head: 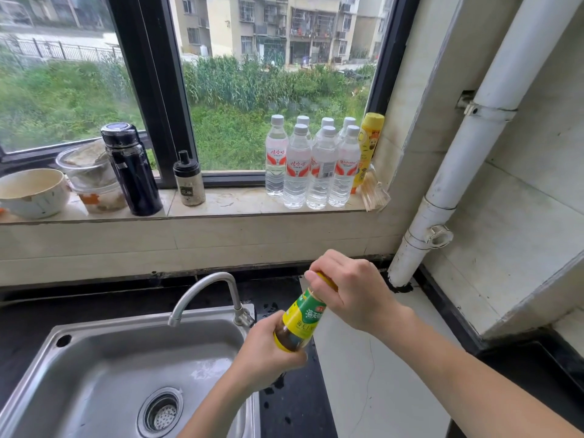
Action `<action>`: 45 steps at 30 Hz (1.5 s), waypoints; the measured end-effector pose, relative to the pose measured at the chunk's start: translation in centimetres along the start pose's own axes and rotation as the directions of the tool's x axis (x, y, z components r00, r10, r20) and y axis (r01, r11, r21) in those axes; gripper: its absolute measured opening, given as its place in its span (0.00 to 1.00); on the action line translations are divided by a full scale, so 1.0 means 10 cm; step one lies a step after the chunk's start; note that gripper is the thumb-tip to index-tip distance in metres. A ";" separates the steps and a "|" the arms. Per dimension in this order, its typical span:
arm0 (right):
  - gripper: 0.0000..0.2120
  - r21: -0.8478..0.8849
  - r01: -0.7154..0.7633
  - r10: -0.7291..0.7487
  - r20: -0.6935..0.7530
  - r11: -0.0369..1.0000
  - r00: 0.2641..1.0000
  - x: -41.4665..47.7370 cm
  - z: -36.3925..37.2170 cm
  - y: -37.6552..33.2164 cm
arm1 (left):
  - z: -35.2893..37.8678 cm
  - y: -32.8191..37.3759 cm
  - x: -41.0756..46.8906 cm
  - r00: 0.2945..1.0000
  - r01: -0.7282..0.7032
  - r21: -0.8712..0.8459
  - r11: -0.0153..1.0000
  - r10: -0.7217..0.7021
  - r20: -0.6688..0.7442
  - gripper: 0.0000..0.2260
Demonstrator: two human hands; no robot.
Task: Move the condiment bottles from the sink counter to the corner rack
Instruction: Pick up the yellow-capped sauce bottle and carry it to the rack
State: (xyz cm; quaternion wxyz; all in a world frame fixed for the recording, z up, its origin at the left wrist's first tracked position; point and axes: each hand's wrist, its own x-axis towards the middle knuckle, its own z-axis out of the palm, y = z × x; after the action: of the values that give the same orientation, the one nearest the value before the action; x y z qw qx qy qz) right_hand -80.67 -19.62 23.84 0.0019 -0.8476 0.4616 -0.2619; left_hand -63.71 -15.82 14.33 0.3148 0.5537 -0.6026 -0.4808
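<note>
We have the condiment bottle (300, 320) up off the counter, held in both hands over the right edge of the sink (132, 358), just in front of the faucet (205, 289). Our left hand (268, 358) is wrapped around the lower body of the bottle, fingers closed on the dark glass below the yellow-green label. Our right hand (350, 289) is clamped over the cap end, fingers curled down around the top so that only a sliver of yellow-orange cap peeks out.

The bottle's long axis is tilted: base low and toward us on the left, neck rising up and away to the right. That matters, because the corner lies to the right, where the white pipe (467, 153) runs down into the counter (379, 374). So the cap end already points roughly toward that corner, and the right hand is the nearer one to it. Our guess is that the right hand leads the carry.

And here's the catch: we see no rack at all. The right edge cuts off the corner area, and only a dark ledge and tiled wall show there. The bottle's base is buried in the left palm, the cap mostly covered, so whether it is screwed tight we cannot tell. No other condiment bottles show on the counter; the water bottles (313, 165) and the small shaker jar (188, 180) stand on the windowsill (234, 203).
</note>
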 end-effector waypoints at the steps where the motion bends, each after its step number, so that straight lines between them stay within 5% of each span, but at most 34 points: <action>1: 0.18 -0.015 -0.014 0.014 -0.023 1.000 1.000 0.00 0.01 0.00 | 0.01 0.00 0.00 1.000 -0.012 0.005 1.000 0.012 0.007 0.12; 4: 0.13 -0.219 -0.176 0.191 0.045 0.960 0.981 0.02 0.01 -0.10 | 0.07 0.01 0.00 0.996 -0.021 0.117 0.993 0.031 -0.085 0.12; 8: 0.12 -0.336 -0.436 0.529 0.273 0.835 0.803 0.10 -0.08 -0.12 | 0.13 0.03 -0.02 0.990 0.049 0.333 0.942 -0.002 -0.140 0.14; 12: 0.20 -0.236 -0.238 0.272 0.123 0.942 0.954 0.00 -0.04 -0.09 | 0.12 -0.03 0.01 0.999 0.023 0.103 0.994 -0.019 -0.043 0.14; 16: 0.17 -0.057 -0.031 0.033 0.028 0.998 0.999 -0.10 0.02 0.01 | 0.06 -0.04 0.05 0.997 0.001 0.009 1.000 -0.002 0.072 0.14; 20: 0.10 -0.280 -0.197 0.232 0.098 0.940 0.968 -0.03 -0.01 -0.15 | 0.12 -0.02 0.03 1.000 -0.004 0.146 0.989 0.008 -0.026 0.14; 23: 0.09 -0.350 -0.441 0.541 0.274 0.826 0.795 0.06 -0.05 -0.16 | 0.13 -0.01 -0.03 0.992 0.051 0.371 0.927 -0.006 -0.123 0.16; 25: 0.15 -0.331 -0.440 0.529 0.261 0.835 0.807 0.05 -0.03 -0.21 | 0.10 -0.06 -0.06 0.995 0.031 0.320 0.947 0.001 -0.099 0.16; 27: 0.20 -0.266 -0.335 0.383 0.152 0.904 0.911 -0.02 0.04 -0.24 | 0.04 -0.13 -0.07 0.998 0.005 0.176 0.984 0.006 -0.060 0.14; 31: 0.18 -0.040 -0.114 0.115 0.042 0.993 0.992 -0.17 0.14 -0.29 | -0.12 -0.24 -0.12 0.998 -0.034 0.020 0.999 0.033 0.062 0.12; 35: 0.14 -0.201 -0.307 0.322 0.045 0.930 0.946 -0.27 0.25 -0.46 | -0.08 -0.37 -0.18 0.998 -0.046 0.100 0.994 0.042 0.049 0.12; 38: 0.11 -0.392 -0.452 0.557 0.214 0.801 0.802 -0.32 0.24 -0.51 | 0.06 -0.41 -0.29 1.000 -0.025 0.286 0.958 0.027 -0.002 0.12; 40: 0.15 -0.337 -0.593 0.672 0.207 0.731 0.711 -0.42 0.23 -0.50 | 0.14 -0.43 -0.39 1.000 -0.028 0.305 0.952 0.027 0.007 0.12; 45: 0.11 0.265 -0.665 0.662 0.117 0.698 0.741 -0.83 0.14 -0.52 | 0.21 -0.35 -0.55 0.996 -0.061 0.197 0.979 0.045 0.082 0.14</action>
State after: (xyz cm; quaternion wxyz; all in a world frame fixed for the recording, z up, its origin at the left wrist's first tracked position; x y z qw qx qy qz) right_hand -79.57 -10.51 20.22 0.2228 -0.6161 0.6922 -0.3027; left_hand -63.33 -9.77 11.22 0.2471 0.5473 -0.6738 -0.4305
